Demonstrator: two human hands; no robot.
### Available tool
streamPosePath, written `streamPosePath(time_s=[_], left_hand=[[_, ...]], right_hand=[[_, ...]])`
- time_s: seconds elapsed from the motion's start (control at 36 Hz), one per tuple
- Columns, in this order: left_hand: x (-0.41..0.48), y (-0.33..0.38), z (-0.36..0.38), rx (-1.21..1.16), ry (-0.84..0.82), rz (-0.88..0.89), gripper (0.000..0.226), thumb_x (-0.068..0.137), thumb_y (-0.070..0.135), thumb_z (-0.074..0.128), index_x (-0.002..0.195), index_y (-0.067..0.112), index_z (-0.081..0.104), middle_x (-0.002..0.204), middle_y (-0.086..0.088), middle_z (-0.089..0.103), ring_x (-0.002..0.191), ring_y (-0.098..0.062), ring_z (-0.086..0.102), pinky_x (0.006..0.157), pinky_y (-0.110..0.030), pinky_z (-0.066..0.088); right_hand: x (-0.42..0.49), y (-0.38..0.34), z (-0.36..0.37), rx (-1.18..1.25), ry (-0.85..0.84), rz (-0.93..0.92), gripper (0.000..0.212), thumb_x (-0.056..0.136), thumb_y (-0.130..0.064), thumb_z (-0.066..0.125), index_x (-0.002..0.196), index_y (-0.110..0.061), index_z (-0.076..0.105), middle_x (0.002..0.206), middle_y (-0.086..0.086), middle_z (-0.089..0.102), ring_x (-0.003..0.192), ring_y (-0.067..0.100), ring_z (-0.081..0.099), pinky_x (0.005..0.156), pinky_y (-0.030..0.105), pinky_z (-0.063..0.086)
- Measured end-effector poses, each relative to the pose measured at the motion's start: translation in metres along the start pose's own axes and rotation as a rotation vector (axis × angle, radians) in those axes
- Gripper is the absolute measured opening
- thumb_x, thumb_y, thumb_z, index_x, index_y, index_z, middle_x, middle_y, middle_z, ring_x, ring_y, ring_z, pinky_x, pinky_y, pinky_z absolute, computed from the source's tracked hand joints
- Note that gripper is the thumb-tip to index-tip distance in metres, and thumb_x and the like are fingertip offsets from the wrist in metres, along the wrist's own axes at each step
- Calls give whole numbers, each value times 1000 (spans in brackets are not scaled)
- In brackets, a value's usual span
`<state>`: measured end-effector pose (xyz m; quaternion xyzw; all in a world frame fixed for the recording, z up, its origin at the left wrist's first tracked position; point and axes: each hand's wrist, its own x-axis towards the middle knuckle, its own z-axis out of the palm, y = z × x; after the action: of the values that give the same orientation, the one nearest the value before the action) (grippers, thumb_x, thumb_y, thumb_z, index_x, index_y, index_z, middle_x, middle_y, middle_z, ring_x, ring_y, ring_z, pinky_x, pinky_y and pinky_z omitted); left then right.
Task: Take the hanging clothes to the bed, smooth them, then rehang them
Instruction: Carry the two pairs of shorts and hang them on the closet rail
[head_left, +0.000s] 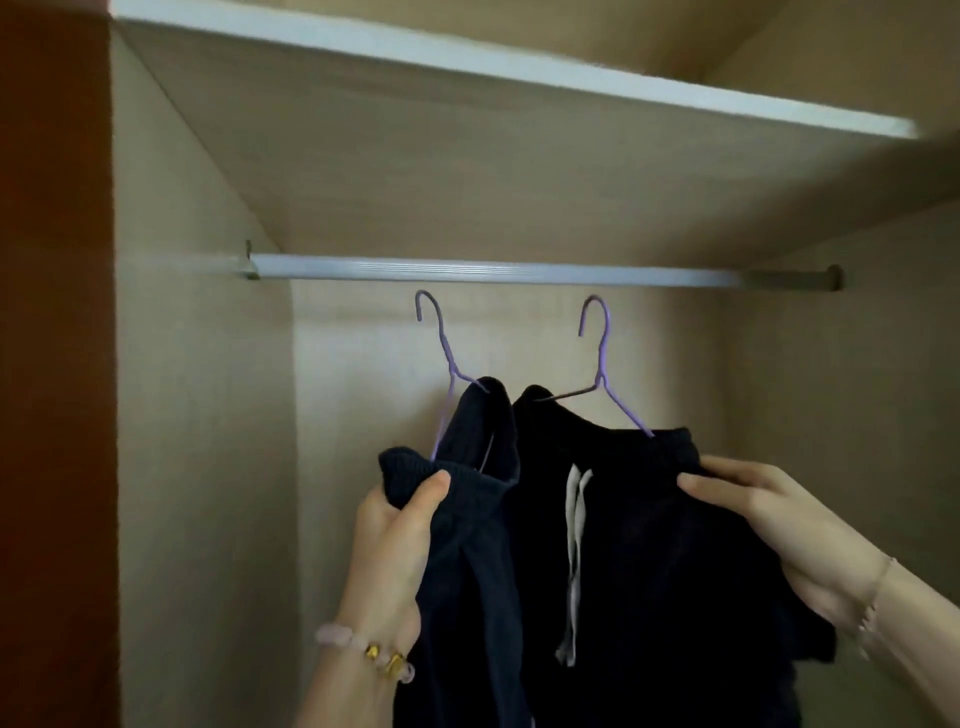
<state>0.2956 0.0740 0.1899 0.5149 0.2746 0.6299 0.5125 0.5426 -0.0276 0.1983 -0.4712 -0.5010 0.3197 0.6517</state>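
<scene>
Garments' (649, 545) lower halves cut off below frame.

Inside a wardrobe, 2 purple hangers, one (451, 364) on the left and one (602, 364) on the right, sit just below the rail (493, 271), hooks clear of it. The left hand (395, 540) grips a dark knit garment (467, 519) on the left hanger. The right hand (769, 519) pinches dark shorts (649, 519) with white drawstrings (575, 545) on the right one.

Purple hangers (602, 364), navy clothes (649, 545)
</scene>
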Motion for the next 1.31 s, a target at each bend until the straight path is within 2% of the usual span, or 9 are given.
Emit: streamPosePath(time_s=[0.11, 0.22, 0.42, 0.5, 0.67, 0.92, 1.06, 1.17, 1.31], left_hand=[[26, 30, 2, 50, 89, 127, 12, 86, 16, 65, 85, 4, 66, 64, -2, 73, 61, -16, 71, 47, -22, 53], [50, 60, 3, 100, 103, 185, 11, 85, 14, 64, 78, 6, 64, 53, 2, 69, 53, -15, 68, 43, -21, 52], [70, 72, -13, 200, 172, 191, 17, 83, 15, 67, 69, 7, 61, 62, -8, 66, 54, -19, 65, 53, -27, 53], [69, 64, -23, 216, 195, 187, 16, 83, 16, 67, 70, 7, 63, 56, -6, 68, 51, -17, 66, 46, -24, 52], [66, 49, -33, 240, 230, 163, 12, 84, 14, 65, 79, 3, 62, 76, -16, 67, 67, -26, 66, 61, -31, 53], [84, 50, -34, 359, 232, 62, 16, 84, 13, 65, 73, 6, 56, 73, -13, 63, 66, -23, 62, 54, -26, 49], [103, 53, -30, 431, 213, -22, 21, 84, 16, 65, 86, 1, 50, 82, -14, 59, 74, -25, 59, 67, -31, 50], [120, 69, -24, 393, 235, -39, 30, 83, 16, 65, 103, 2, 48, 90, -16, 59, 80, -29, 59, 66, -32, 51], [133, 99, -18, 444, 219, -18, 53, 84, 25, 64, 120, -11, 48, 115, -26, 60, 95, -33, 61, 80, -36, 51]], right_hand=[[51, -26, 14, 59, -47, -35, 17, 89, -5, 56, 94, 1, 70, 87, 20, 74, 70, 27, 73, 57, 29, 59], [93, -42, 30, 47, -81, -59, 17, 90, -4, 55, 99, 2, 68, 90, 19, 73, 71, 25, 71, 65, 30, 61], [136, -49, 53, -5, -128, -62, 14, 89, -7, 57, 88, -2, 70, 72, 10, 76, 61, 18, 73, 51, 22, 56], [147, -52, 62, -35, -122, -70, 14, 89, -7, 57, 89, -2, 70, 76, 12, 75, 64, 21, 72, 56, 24, 57], [162, -69, 76, -49, -81, -79, 16, 90, -8, 57, 96, 3, 68, 90, 18, 70, 75, 28, 67, 65, 30, 54], [173, -60, 94, -130, -85, 3, 24, 88, -8, 60, 104, 8, 65, 96, 23, 70, 82, 33, 68, 74, 35, 55], [172, -48, 95, -201, -114, 39, 27, 87, -9, 61, 106, 9, 63, 100, 24, 69, 90, 36, 67, 82, 39, 55], [174, -48, 91, -204, -120, 37, 28, 88, -11, 61, 108, 9, 62, 100, 24, 68, 86, 34, 67, 70, 33, 55], [175, -45, 90, -240, -135, 35, 28, 88, -11, 61, 109, 7, 63, 103, 24, 68, 94, 37, 66, 85, 40, 55]])
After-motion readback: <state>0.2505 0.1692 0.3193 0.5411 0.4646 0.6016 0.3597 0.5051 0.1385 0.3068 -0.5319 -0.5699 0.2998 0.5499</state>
